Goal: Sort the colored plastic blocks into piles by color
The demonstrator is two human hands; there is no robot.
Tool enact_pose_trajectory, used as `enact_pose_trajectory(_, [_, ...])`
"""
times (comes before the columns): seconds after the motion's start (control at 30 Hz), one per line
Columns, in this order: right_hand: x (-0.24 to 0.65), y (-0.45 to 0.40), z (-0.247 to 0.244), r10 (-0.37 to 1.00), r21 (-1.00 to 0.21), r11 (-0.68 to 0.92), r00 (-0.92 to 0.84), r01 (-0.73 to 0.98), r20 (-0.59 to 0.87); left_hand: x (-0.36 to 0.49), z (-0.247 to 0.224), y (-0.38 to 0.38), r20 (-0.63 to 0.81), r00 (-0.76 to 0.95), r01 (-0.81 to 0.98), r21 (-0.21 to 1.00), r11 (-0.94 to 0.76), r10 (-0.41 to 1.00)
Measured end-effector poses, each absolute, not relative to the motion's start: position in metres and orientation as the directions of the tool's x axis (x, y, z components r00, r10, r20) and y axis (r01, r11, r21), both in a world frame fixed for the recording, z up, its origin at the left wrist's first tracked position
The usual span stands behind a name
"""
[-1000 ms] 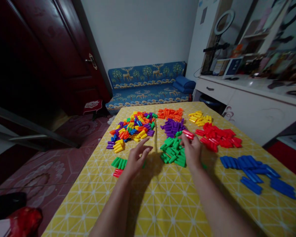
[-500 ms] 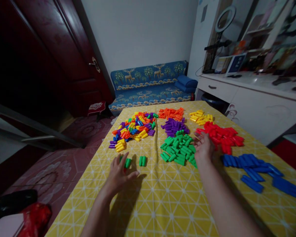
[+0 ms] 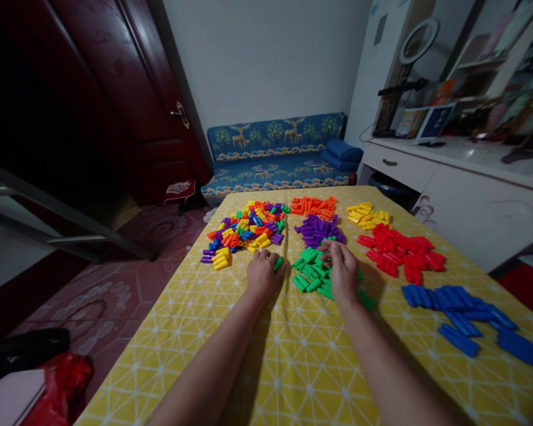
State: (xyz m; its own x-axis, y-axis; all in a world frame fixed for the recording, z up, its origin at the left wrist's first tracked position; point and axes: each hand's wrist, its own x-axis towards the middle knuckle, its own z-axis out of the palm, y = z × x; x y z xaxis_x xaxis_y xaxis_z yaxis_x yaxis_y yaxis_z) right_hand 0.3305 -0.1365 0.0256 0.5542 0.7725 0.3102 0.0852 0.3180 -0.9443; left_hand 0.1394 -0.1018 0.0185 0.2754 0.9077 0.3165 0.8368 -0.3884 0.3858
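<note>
My left hand [image 3: 263, 273] is closed around a green plastic block [image 3: 278, 264], part of which shows past its fingertips. It is low over the table, just left of the green block pile [image 3: 313, 271]. My right hand [image 3: 343, 271] hovers over the right side of that pile, fingers loosely curved and apart, with nothing visible in its grasp. Some of the green blocks lie hidden beneath it. Beyond this hand is a heap of purple blocks [image 3: 317, 231]. A mixed-colour heap [image 3: 249, 228] spreads out past my left hand.
Around the yellow patterned tablecloth [image 3: 275, 367] sit sorted piles of orange [image 3: 313, 207], yellow [image 3: 368, 215], red [image 3: 402, 251] and blue blocks [image 3: 464, 307]. A blue sofa [image 3: 266, 157] stands past the far edge, a white cabinet [image 3: 484, 207] to the right.
My left hand has moved right and forward, and the green blocks once near it no longer lie on the cloth there. My right hand has shifted left, from the red pile's edge over the green pile.
</note>
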Motion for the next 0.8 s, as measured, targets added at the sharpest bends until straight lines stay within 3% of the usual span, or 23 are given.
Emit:
enact_pose_trajectory(0.13, [0.309,-0.139,0.021,0.855,-0.902,0.32,0.323,0.288,0.407,0.146,0.019,-0.096,0.328,0.117,0.66,0.679,-0.32,0.937])
enact_pose_trajectory(0.27, [0.291,-0.141,0.019,0.851,-0.8,0.427,0.111,0.421,0.513,0.145,0.02,-0.098,0.207,0.09,0.138,0.966,-0.218,0.974])
enact_pose_trajectory(0.33, [0.284,-0.143,0.02,0.859,-0.788,0.445,0.045,0.426,0.51,0.145,0.021,-0.101,0.143,0.137,-0.052,0.989,-0.137,0.98])
enact_pose_trajectory(0.43, [0.278,-0.144,0.019,0.857,-0.759,0.462,-0.01,0.46,0.515,0.147,0.022,-0.105,0.193,0.172,-0.154,0.974,-0.167,0.966])
enact_pose_trajectory(0.6, [0.278,-0.143,0.014,0.832,-0.694,0.463,-0.002,0.552,0.554,0.148,0.023,-0.107,0.171,0.241,-0.136,0.981,-0.141,0.955])
enact_pose_trajectory(0.8, [0.281,-0.143,0.018,0.837,-0.723,0.403,0.094,0.562,0.539,0.148,0.025,-0.105,0.211,0.291,-0.114,0.976,-0.185,0.933])
